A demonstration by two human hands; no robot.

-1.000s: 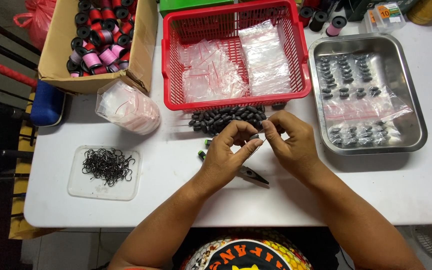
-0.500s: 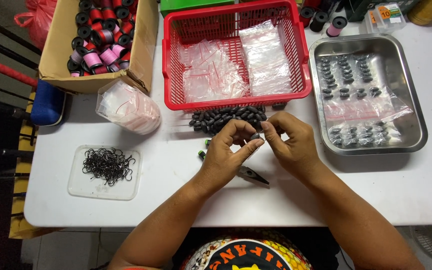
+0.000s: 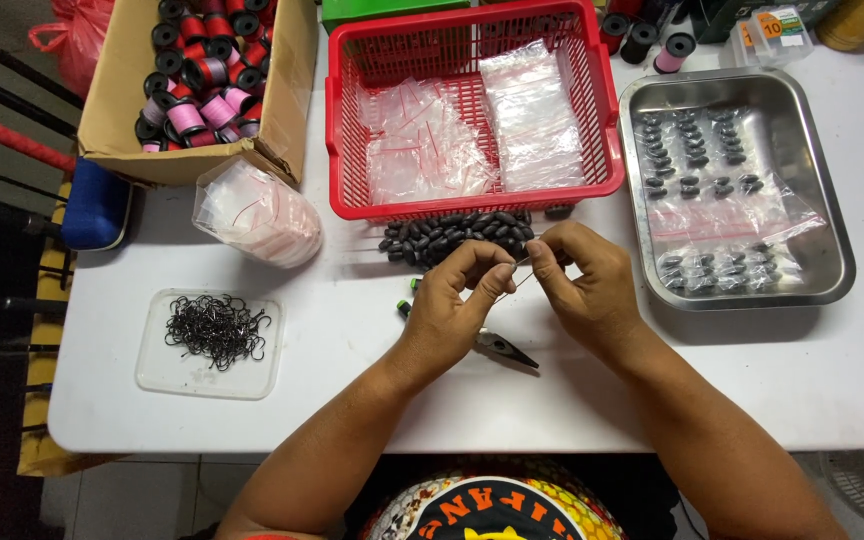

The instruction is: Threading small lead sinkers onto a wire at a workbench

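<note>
Both hands stay where they were a second ago, close together just in front of the pile of dark weights (image 3: 457, 237) near the middle of the desk (image 3: 352, 420). The left hand (image 3: 455, 310) has its thumb and forefinger pressed together, pinching something very small; the right hand (image 3: 580, 285) does the same, fingertips nearly touching the left's. A thin pale line (image 3: 524, 262) seems to run between the two pinches, but what sits on it is too small to tell.

Nothing on the desk has shifted over the last second: only slight finger work shows, so the fiddly step between the fingertips looks to be in progress, not finished.

Pliers (image 3: 497, 345) lie on the desk just under the left hand, untouched. A clear lid with black hooks (image 3: 214, 330) sits toward the left edge, well apart from the hands. Behind the weights stands a red basket (image 3: 592, 190) holding small clear bags, and toward the right edge a steel tray (image 3: 832, 270) holds bagged weights. A box of spools (image 3: 282, 100) stands at the far left corner, with a bundle of bags (image 3: 257, 215) just in front of it.
</note>
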